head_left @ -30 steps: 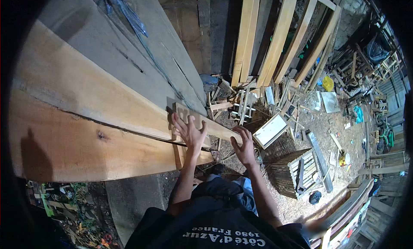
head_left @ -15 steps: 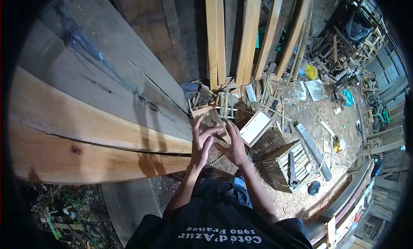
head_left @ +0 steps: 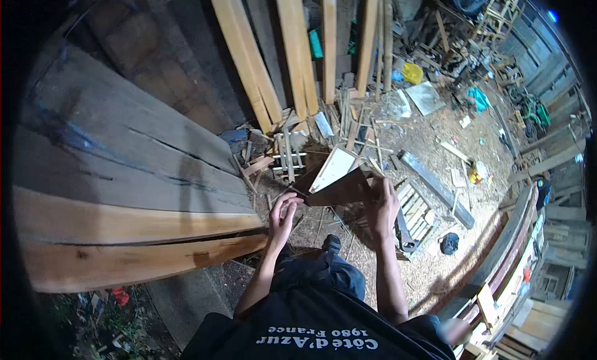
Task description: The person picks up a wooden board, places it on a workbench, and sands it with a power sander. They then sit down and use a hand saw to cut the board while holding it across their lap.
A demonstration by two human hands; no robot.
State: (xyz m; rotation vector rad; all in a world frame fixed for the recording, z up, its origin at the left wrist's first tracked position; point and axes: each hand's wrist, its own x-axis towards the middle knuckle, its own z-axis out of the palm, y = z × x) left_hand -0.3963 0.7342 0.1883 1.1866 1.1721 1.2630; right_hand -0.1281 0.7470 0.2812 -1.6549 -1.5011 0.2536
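Note:
A dark brown panel (head_left: 340,191), which looks triangular from here, is held up in front of me. My right hand (head_left: 382,205) grips its right end, fingers wrapped over the edge. At the panel's left corner is my left hand (head_left: 284,218), its curled fingertips closed on that corner; exactly how they hold it is partly hidden. Behind the panel, on the ground, lies a shallow wooden tray (head_left: 334,167) with a white inside.
Thick wide planks (head_left: 137,226) fill the left side. Tall boards (head_left: 295,55) lean at the back. A slatted crate (head_left: 418,214) with a handsaw (head_left: 404,235) on it stands right of me, near a long beam (head_left: 438,189). Scrap wood (head_left: 289,154) litters the ground.
The dark panel has come up into view between my hands. My right hand has moved right and closed on its end; my left hand has dropped slightly. The view has shifted right.

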